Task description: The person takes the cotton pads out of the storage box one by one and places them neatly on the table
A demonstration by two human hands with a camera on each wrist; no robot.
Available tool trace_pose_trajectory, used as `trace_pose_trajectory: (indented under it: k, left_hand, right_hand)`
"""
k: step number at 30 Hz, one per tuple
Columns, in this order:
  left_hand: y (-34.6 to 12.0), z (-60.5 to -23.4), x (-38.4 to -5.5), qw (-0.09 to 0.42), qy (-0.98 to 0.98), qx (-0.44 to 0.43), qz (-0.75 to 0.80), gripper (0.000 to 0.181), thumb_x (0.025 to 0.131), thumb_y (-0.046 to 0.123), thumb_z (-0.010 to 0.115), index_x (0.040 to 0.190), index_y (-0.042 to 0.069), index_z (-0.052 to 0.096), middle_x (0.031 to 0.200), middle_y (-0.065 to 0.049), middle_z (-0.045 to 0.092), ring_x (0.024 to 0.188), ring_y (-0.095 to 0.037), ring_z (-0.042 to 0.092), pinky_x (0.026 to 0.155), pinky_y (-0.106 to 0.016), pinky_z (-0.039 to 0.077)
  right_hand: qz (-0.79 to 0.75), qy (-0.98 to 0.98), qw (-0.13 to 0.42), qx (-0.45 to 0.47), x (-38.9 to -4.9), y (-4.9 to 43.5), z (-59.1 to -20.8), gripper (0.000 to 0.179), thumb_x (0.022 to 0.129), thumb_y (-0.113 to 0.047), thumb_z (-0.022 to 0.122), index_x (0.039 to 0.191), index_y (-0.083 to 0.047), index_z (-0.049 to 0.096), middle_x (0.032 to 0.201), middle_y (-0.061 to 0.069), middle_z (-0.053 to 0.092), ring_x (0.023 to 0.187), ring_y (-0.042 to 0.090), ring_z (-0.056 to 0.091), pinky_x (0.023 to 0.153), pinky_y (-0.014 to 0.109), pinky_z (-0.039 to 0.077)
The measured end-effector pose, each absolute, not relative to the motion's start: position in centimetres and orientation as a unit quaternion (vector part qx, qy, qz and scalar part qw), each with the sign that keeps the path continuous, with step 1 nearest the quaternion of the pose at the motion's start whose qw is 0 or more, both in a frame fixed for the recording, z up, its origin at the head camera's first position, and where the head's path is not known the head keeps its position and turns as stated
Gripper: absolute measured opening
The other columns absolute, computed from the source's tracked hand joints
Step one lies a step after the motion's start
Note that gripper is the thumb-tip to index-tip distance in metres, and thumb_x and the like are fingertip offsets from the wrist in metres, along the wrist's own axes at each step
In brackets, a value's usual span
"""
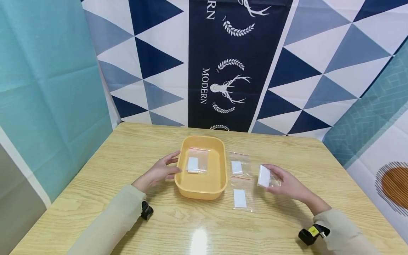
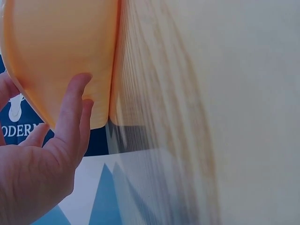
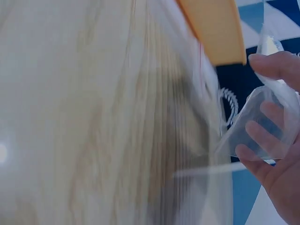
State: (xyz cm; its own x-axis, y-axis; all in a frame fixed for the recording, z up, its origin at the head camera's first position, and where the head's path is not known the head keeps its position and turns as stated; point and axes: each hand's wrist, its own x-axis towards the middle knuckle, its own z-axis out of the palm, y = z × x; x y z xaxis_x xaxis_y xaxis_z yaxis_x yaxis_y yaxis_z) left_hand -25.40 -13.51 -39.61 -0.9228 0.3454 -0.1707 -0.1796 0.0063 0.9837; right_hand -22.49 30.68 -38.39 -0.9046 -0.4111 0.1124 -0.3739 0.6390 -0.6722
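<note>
My left hand (image 1: 162, 168) is at the left side of a yellow-orange plastic basin (image 1: 200, 186), its fingers spread and fairly straight against the wall. In the left wrist view, those fingers lie along the outside of the basin (image 2: 61, 51). Inside the basin lies a clear zip bag (image 1: 202, 161) with a white piece in it. My right hand (image 1: 288, 184) holds another clear zip bag (image 1: 264, 176) with a white block, raised above the table. The right wrist view shows its clear plastic (image 3: 262, 126) between thumb and fingers.
Two more zip bags with white pieces, a far one (image 1: 237, 167) and a near one (image 1: 240, 198), lie on the wooden table (image 1: 159, 226) right of the basin. A patterned cloth (image 1: 159, 63) hangs behind the table's far edge.
</note>
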Motion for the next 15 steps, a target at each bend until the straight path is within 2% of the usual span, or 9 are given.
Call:
trace_pose_trajectory:
  k: [2,4,15]
  left_hand:
    - [-13.5,-39.6,-25.4,0.186,0.684,0.06,0.703,0.077,0.085,-0.004,0.061,0.149,0.015,0.024,0.143,-0.022,0.029,0.112,-0.038,0.052,0.086,-0.04,0.052]
    - [-13.5,-39.6,-25.4,0.185,0.684,0.059,0.703,0.077,0.084,-0.004,0.062,0.149,0.015,0.024,0.143,-0.022,0.029,0.112,-0.037,0.052,0.086,-0.04,0.052]
    - [-13.6,-39.7,-25.6,0.189,0.678,0.057,0.708,0.077,0.085,-0.004,0.061,0.149,0.016,0.024,0.143,-0.022,0.028,0.112,-0.037,0.052,0.086,-0.04,0.052]
  right_hand:
    - [-0.342,0.915,0.02,-0.213,-22.9,31.0,-38.5,0.071,0.074,-0.018,0.079,0.135,-0.005,0.045,0.133,0.018,0.046,0.122,0.037,0.04,0.098,0.05,0.038]
    - [-0.322,0.923,0.016,-0.211,-23.4,31.3,-38.7,0.071,0.074,-0.018,0.08,0.134,-0.005,0.046,0.132,0.019,0.047,0.119,0.038,0.042,0.094,0.058,0.038]
    - [-0.278,0.932,0.022,-0.231,-26.4,32.4,-40.3,0.073,0.071,-0.017,0.081,0.133,-0.002,0.046,0.131,0.022,0.048,0.118,0.04,0.044,0.094,0.06,0.037]
